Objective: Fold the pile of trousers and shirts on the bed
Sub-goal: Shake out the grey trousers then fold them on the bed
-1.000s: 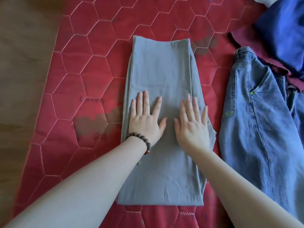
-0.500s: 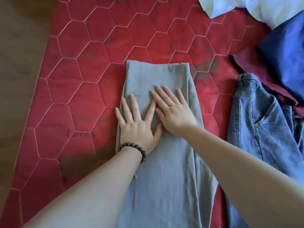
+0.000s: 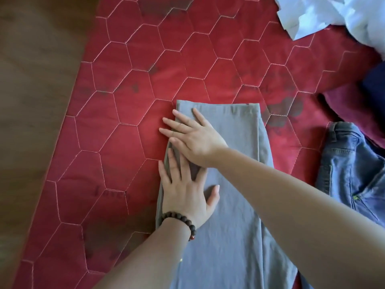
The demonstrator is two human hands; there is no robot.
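Trousers: the grey trousers [image 3: 229,205] lie folded lengthwise in a long strip on the red quilt [image 3: 129,90], far end square, near end running out of view at the bottom.
Left hand: the left hand [image 3: 185,197] lies flat, fingers straight and spread, on the strip's left edge; a bead bracelet [image 3: 179,221] sits at the wrist.
Right hand: the right hand [image 3: 193,136] reaches across from the right, also flat with fingers spread, pressing the far left corner; its fingertips run just past the cloth onto the quilt, and its heel overlaps the left fingers.
Change: a second ago both hands lay side by side mid-strip; half a second ago they sat further up it; now both have swept to the left edge and toward the far end.
Meaning: this looks like smoothing and squaring the long fold, so the crosswise fold probably comes next.
Waiting: jeans [image 3: 350,163] lie unfolded just right of the strip; white cloth [image 3: 333,13], a maroon piece [image 3: 350,113] and dark blue cloth [image 3: 375,84] sit heaped at the far right.
Progress: early, one garment part-folded and the rest untouched.
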